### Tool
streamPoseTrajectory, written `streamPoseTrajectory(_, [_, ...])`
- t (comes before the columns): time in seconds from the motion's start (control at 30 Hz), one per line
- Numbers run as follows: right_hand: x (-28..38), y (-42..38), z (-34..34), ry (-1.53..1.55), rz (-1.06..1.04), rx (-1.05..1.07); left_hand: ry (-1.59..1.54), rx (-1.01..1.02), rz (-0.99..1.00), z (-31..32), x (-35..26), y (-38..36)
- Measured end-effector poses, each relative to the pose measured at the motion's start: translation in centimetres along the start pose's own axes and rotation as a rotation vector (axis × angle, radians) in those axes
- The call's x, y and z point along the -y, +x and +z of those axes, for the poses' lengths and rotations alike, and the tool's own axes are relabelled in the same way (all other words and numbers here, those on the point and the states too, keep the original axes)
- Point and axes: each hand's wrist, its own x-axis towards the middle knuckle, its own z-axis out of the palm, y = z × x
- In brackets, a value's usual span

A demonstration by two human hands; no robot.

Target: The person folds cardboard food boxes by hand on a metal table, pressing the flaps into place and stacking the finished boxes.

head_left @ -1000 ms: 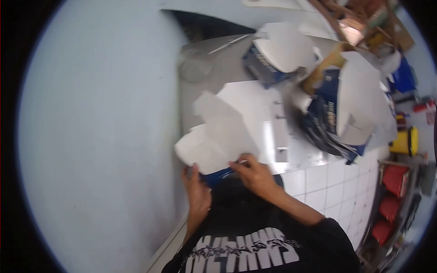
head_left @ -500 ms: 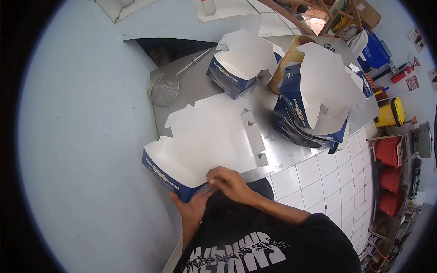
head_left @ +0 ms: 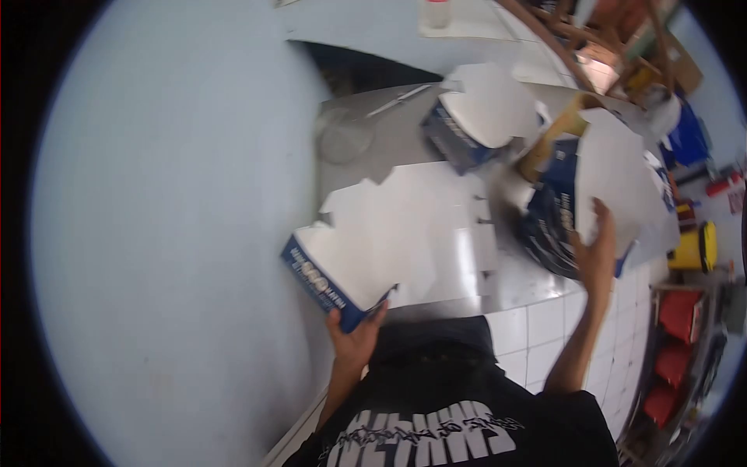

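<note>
A partly folded paper food box [head_left: 389,226], white inside with a navy printed side, lies at the table's near left with its flaps spread out. My left hand [head_left: 356,338] grips its near navy corner, thumb on the outer wall and fingers at the inner edge. Over on the right, a stack of folded food boxes [head_left: 556,202] stands on the table. My right hand [head_left: 595,249] is at the near side of that stack, thumb and fingers spread against the white top box.
Another small stack of food boxes [head_left: 482,113] stands at the back, beside a yellowish cardboard tube [head_left: 548,148]. A wire strainer [head_left: 346,136] lies at the back left of the metal table [head_left: 513,272]. The wall [head_left: 194,233] borders the left side.
My right hand has left the corner of the near box and moved right to the stack. My left hand still holds the corner. The whole view has shifted.
</note>
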Motion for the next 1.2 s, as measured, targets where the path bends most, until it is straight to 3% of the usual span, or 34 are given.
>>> streamPoseTrajectory(0.03, [-1.4, 0.3, 0.0, -0.102, 0.084, 0.074, -0.008, -0.011, 0.003, 0.5, 0.0, 0.0])
streamPoseTrajectory(0.13, [-8.2, 0.8, 2.7, -0.183, 0.063, 0.338, -0.049, -0.029, -0.01, 1.7, -0.1, 0.3])
streamPoseTrajectory(0.23, [-4.4, 1.1, 1.8, -0.128, 0.311, 0.377, -0.112, 0.017, -0.039, 0.7, 0.1, 0.8])
streamPoseTrajectory(0.37, [-5.6, 0.8, 0.7, 0.02, 0.224, 0.165, -0.106, 0.058, -0.037, 0.8, 0.2, 0.9])
streamPoseTrajectory(0.57, [6.6, -1.5, -6.1, 0.403, 0.148, -0.034, 0.086, 0.129, -0.019, 0.6, 0.1, 0.3])
streamPoseTrajectory(0.67, [14.9, -5.1, -6.8, 0.225, -0.067, 0.113, 0.075, 0.211, -0.085, -2.7, -0.2, 1.3])
streamPoseTrajectory(0.8, [22.2, -3.3, -3.4, 0.23, -0.437, 0.499, 0.064, 0.241, -0.104, -5.0, -0.2, 1.4])
streamPoseTrajectory(0.97, [22.8, -2.3, -0.5, 0.297, -0.437, 0.87, 0.385, 0.142, -0.079, 0.8, -2.4, -0.1])
streamPoseTrajectory(1.2, [23.0, -2.6, 1.6, 0.357, -0.491, 0.954, 0.323, 0.353, -0.062, 0.4, -1.2, 0.4])
